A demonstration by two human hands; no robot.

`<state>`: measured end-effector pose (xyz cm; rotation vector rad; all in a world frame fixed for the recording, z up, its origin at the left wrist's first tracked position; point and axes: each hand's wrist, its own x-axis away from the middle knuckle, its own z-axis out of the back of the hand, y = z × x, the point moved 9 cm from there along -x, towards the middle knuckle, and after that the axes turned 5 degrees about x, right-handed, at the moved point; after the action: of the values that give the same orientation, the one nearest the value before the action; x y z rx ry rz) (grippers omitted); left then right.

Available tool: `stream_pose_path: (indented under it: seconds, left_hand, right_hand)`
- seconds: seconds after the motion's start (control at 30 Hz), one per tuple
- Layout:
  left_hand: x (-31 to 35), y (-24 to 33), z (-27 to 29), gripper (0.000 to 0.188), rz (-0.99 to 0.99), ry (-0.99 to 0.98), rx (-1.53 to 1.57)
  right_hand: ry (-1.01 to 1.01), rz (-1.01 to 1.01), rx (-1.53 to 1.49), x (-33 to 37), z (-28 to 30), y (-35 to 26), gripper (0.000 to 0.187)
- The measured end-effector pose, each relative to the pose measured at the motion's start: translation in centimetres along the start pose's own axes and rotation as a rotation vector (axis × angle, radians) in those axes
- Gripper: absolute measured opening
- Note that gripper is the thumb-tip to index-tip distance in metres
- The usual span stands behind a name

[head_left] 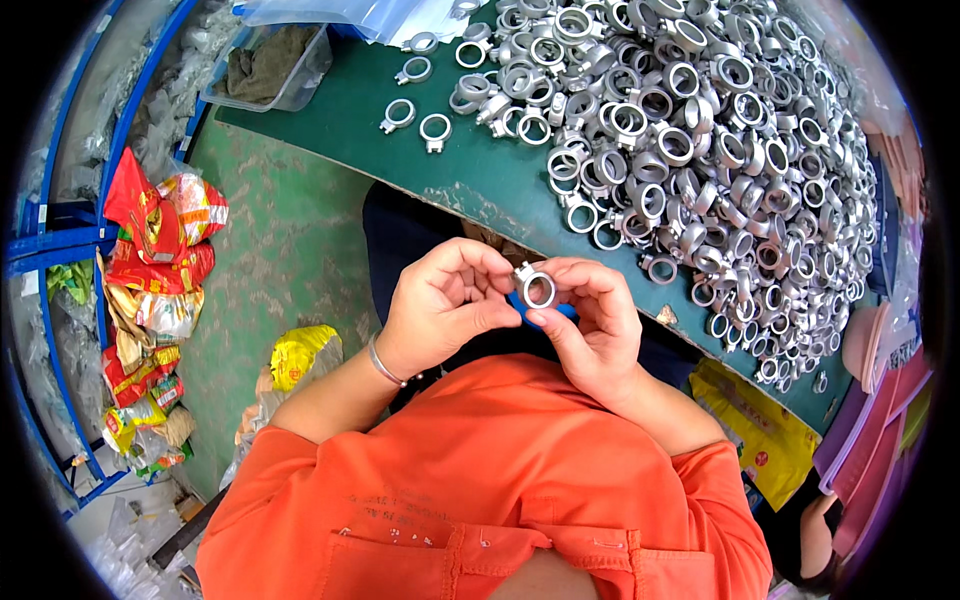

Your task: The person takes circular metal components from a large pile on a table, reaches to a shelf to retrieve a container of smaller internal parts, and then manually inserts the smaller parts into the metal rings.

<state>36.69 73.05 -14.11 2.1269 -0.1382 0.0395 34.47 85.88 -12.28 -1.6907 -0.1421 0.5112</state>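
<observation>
A silver metal ring (523,271) with a small lug on its rim is held up in front of my chest, between both hands. My left hand (440,305) is closed, thumb and fingertips pinched at the ring's left side. From the other side my right hand (600,325) grips the ring, its thumb against the lower edge and its fingers curled behind. A blue piece (567,311) shows just under the ring by the right fingers; its kind is mostly hidden. Beyond my hands a large heap of similar metal rings (690,145) covers the green table (450,180).
Several loose rings (435,128) lie left of the heap. A clear plastic tub (300,85) holding a dark cloth stands at the table's left corner. Blue shelving (60,240) and colourful bags (160,270) are at left. A yellow bag (750,430) sits below the table's near edge.
</observation>
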Motion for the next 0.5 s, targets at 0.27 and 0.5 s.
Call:
stream_pose_path:
  seconds: [0.27,0.5]
  left_hand:
    - [0.2,-0.4,0.4,0.016,0.000,0.061,-0.065]
    - [0.4,0.0,0.4,0.015,-0.099,0.043,-0.050]
  right_hand:
    - [0.011,0.058,0.040,0.2,0.1,-0.2,0.037]
    - [-0.044,0.127,0.272,-0.4,0.0,-1.5,0.024]
